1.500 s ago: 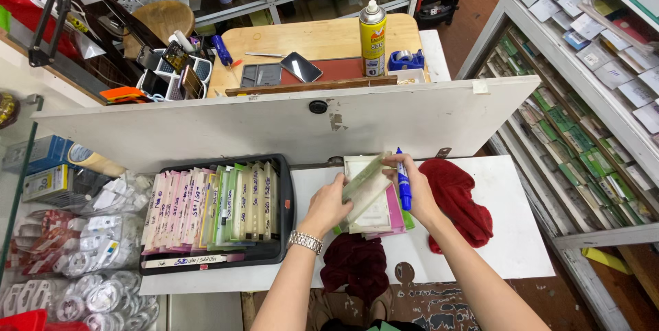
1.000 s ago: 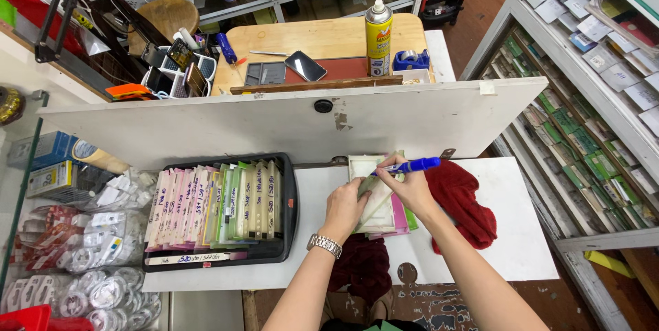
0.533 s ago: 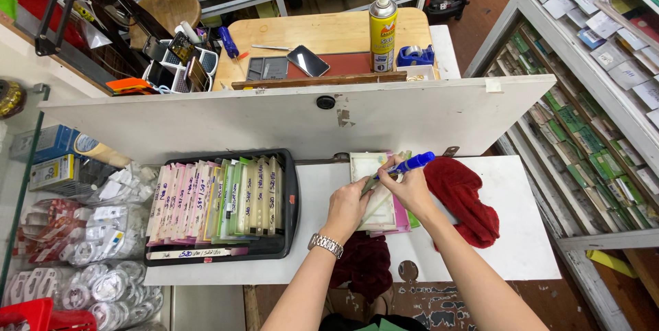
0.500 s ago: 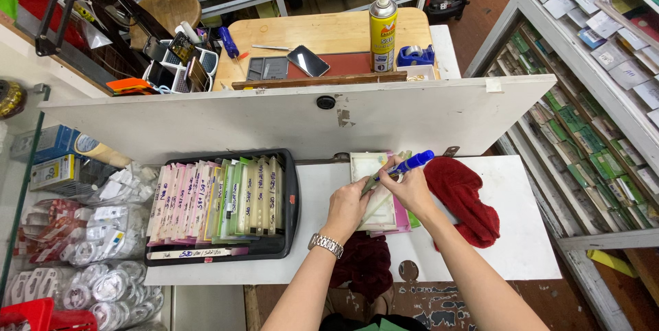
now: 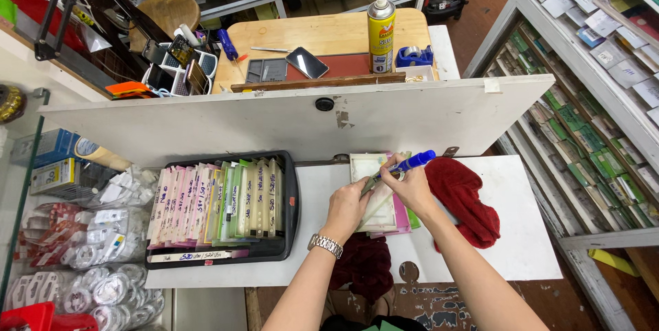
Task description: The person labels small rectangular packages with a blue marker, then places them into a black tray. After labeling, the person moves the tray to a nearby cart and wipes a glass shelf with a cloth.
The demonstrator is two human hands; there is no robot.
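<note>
Head view: right hand [image 5: 412,190] is clenched on a blue marker pen [image 5: 410,163], its tip now lowered onto the pale flat packet [image 5: 376,197], where earlier it stood upright beside it. Left hand [image 5: 349,204] grasps that packet atop the stack on the white worktop [image 5: 522,248], between the black tray of labelled packets [image 5: 223,207] and a red cloth [image 5: 463,197].

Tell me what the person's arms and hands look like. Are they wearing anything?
Both arms are bare, with no sleeves showing and no gloves. The left hand has a silver metal watch on its wrist. The right hand shows nothing on its wrist.
</note>
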